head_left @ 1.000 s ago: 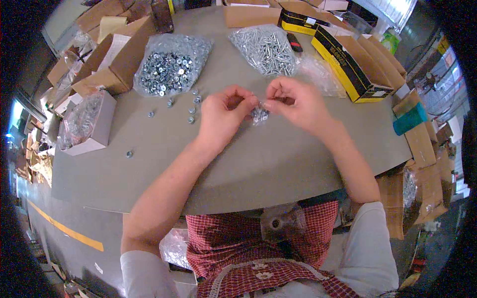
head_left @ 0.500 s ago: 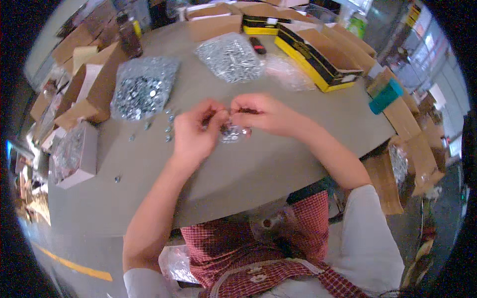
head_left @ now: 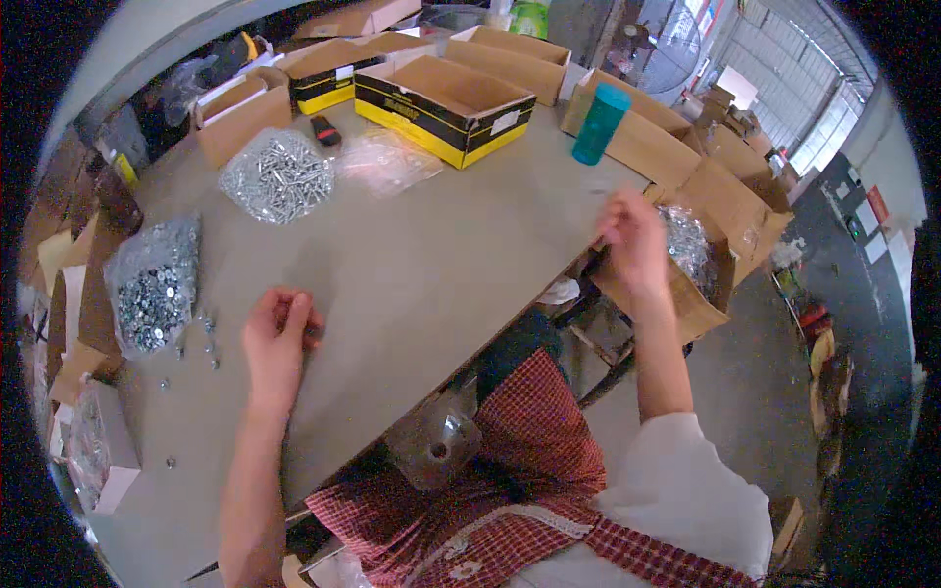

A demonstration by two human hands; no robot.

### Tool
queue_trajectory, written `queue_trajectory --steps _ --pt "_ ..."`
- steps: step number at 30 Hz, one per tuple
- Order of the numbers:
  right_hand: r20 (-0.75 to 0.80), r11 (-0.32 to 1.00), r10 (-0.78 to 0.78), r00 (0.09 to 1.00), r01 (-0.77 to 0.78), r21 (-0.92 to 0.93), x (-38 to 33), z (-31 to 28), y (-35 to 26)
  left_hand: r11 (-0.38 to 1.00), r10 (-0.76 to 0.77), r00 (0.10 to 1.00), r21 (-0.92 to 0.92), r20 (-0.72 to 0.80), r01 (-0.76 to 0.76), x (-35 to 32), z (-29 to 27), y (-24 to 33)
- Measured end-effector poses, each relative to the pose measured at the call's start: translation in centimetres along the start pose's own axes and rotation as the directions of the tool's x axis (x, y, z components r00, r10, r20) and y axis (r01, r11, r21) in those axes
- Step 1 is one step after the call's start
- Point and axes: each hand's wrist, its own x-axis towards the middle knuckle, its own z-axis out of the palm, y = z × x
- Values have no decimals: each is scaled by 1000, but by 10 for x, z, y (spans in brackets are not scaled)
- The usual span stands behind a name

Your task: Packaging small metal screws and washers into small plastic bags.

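Note:
My left hand [head_left: 279, 338] rests low over the table, its fingers curled in beside the thumb; whatever they may hold is hidden. My right hand [head_left: 632, 240] is past the table's right edge, beside an open cardboard box holding clear bags of metal parts [head_left: 689, 240]. Motion smears its fingers, so their grip is unclear. Left of my left hand lie several loose small metal pieces [head_left: 211, 326] and a clear bag of nuts or similar small hardware [head_left: 152, 294]. Farther off is a clear bag of silver screws [head_left: 279, 176].
Black-and-yellow open boxes [head_left: 446, 98] stand at the back beside a crumpled clear bag [head_left: 387, 162]. A teal bottle [head_left: 601, 124] is at the far right of the table [head_left: 421, 265]. Brown cartons [head_left: 627, 127] line that side. A white box of clear bags [head_left: 118, 451] stands at the left.
My hands, together over a small clear bag of metal pieces before, are now apart. The right has swung out to the box at the right; the small bag no longer shows between them. The view has turned right.

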Motion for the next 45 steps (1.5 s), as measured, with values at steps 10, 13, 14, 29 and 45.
queue_trajectory --steps 10,13,14,29,45 --pt "624 781 102 775 326 -533 35 114 63 970 65 998 233 0 -64 0 9 5" --pt "665 411 -104 739 641 -648 68 174 114 995 47 999 88 -17 -46 0 8 -3" --pt "694 60 -269 668 730 -680 76 189 126 994 49 998 95 -32 -46 -1 8 0" --pt "826 386 -311 470 857 -342 20 219 110 968 -45 998 -246 40 54 4 -3 10" --pt "925 909 341 166 194 -370 -34 266 110 990 -47 997 133 -53 54 12 -27 21"
